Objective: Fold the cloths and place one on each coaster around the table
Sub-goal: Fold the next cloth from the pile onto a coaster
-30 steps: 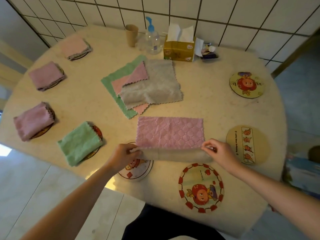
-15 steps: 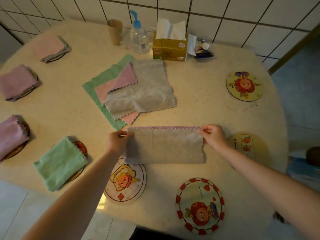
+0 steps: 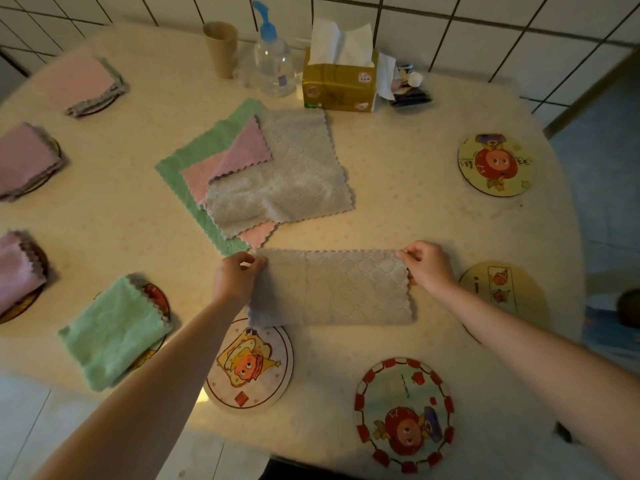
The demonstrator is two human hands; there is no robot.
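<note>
A cloth folded in half [image 3: 332, 287], grey side up with a pink edge showing at the far side, lies flat near the table's front. My left hand [image 3: 235, 277] pinches its far left corner and my right hand [image 3: 427, 266] pinches its far right corner. The cloth's near left corner overlaps a bare coaster [image 3: 249, 367]. Three more bare coasters lie at the front [image 3: 403, 415], at the right [image 3: 502, 294] and at the far right [image 3: 495, 164]. A pile of unfolded cloths [image 3: 273, 174] sits mid-table. Folded cloths rest on coasters at the left, one green [image 3: 112, 332] and several pink [image 3: 26, 161].
A paper cup [image 3: 221, 48], a pump bottle [image 3: 273, 60], a tissue box [image 3: 339, 83] and small items [image 3: 405, 86] stand along the tiled back wall. The table's [image 3: 415, 188] front edge runs close below the near coasters.
Both hands carried the cloth's near edge over to its far edge, folding it in half so the grey side now faces up. The view also shifted right.
</note>
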